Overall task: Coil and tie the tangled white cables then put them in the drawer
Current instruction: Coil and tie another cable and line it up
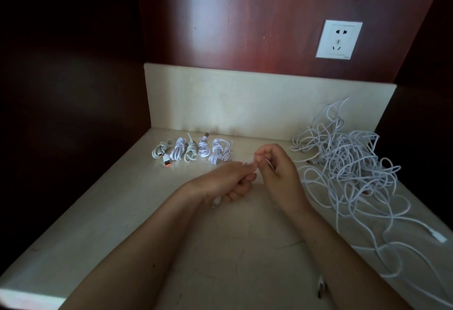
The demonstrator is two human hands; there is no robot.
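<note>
While my left hand (230, 182) and right hand (274, 170) pinch one white cable (250, 161) mid-frame, I'm coiling; next comes tying it, then the tangled pile (348, 162) at right.

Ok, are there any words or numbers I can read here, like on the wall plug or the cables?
No text can be read.
Wall socket: a tiny mark in its lower right corner, too small to read.
Tied cable bundles, tangled pile and held white cable: no print shows.

Head-worn view, forward and down, close over counter (110, 211).
</note>
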